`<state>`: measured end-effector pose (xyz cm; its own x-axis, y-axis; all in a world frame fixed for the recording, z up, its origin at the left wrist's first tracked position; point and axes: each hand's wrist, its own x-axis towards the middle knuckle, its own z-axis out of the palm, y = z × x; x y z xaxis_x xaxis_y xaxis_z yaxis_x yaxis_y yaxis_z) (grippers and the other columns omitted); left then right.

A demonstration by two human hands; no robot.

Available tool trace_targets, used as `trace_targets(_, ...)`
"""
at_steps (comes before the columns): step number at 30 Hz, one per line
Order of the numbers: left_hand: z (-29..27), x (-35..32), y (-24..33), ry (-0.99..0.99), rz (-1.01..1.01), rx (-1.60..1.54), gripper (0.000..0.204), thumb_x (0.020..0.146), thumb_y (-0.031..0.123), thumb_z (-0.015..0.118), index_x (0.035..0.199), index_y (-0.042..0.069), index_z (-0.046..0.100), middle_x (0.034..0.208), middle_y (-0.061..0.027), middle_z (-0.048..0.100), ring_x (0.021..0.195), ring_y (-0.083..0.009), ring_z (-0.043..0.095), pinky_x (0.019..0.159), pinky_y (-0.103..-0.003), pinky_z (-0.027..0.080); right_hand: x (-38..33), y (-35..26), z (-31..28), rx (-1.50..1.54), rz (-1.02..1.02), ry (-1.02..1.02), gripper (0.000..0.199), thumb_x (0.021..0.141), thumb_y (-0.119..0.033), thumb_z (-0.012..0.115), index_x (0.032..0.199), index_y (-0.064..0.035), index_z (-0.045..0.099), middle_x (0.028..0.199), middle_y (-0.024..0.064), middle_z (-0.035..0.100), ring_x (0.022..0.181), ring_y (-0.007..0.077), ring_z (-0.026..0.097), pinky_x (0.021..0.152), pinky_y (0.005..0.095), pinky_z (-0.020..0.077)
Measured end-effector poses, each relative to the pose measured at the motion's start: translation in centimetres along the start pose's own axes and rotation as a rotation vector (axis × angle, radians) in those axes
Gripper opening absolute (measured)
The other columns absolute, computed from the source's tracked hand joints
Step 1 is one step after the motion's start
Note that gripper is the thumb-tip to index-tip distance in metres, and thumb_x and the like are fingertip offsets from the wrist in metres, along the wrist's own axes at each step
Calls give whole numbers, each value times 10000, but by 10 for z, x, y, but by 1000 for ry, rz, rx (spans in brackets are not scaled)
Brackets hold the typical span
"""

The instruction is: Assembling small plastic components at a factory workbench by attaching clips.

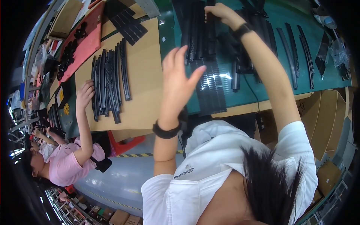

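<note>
My left hand [177,77] is raised over the near edge of the green table, palm down, its fingers apart and holding nothing. Beside it lies a glossy dark sheet [212,98] marked with rows of short lines. Farther off, my right hand [224,15] reaches over a pile of long black strips [197,32], fingers bent and closed at the tips; what they hold, if anything, I cannot make out. More black pieces [245,52] lie beneath my right forearm. Both wrists wear black bands.
To the left, a co-worker's hand [86,92] touches a row of black strips [108,80] on brown cardboard [144,63]. A pink sheet [88,41] bears small black parts. Several strips [288,52] lie at the right on the green table [270,95]. Cardboard boxes [324,120] stand below.
</note>
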<state>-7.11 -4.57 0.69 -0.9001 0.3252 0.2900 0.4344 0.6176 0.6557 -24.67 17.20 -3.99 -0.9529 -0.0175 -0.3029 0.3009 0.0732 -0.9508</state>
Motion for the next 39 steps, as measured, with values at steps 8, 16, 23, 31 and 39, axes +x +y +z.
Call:
trace_targets(8,33,9,35,-467,-459,-1393,295,858,193,496,1084,31,397,855,-145,557,676,-207,587,562,-275,483,-160,-20,37,366,-168,-144,319,820,-170,499,1096,-9,485,876,93,584,802,170,573,749,260,470)
trace_targets(16,48,-29,45,-356,-653,-1273,360,909,372,327,972,31,425,664,-84,542,490,-155,545,443,-232,448,-219,43,49,240,-147,-57,251,843,-168,459,1034,-9,498,803,68,585,538,94,550,411,203,437)
trace_targets(23,58,-45,44,-317,-606,-1270,395,898,406,324,976,33,426,625,-74,527,465,-132,532,415,-223,441,-237,31,46,214,1,-212,301,870,-209,443,1109,-26,446,892,76,574,530,84,547,385,196,422)
trace_targets(31,56,-35,57,-396,-695,-1269,538,865,512,266,928,9,445,612,-87,531,448,-145,526,402,-232,436,-222,34,43,166,-332,131,355,896,-196,355,1201,-14,348,1050,103,540,569,59,542,476,171,442)
trace_targets(39,56,-24,62,-316,-785,-1260,539,886,489,219,870,7,461,604,-92,539,450,-135,529,411,-218,439,-246,37,40,62,-64,-146,366,893,-215,392,1203,-22,372,1001,66,549,480,23,487,384,138,369)
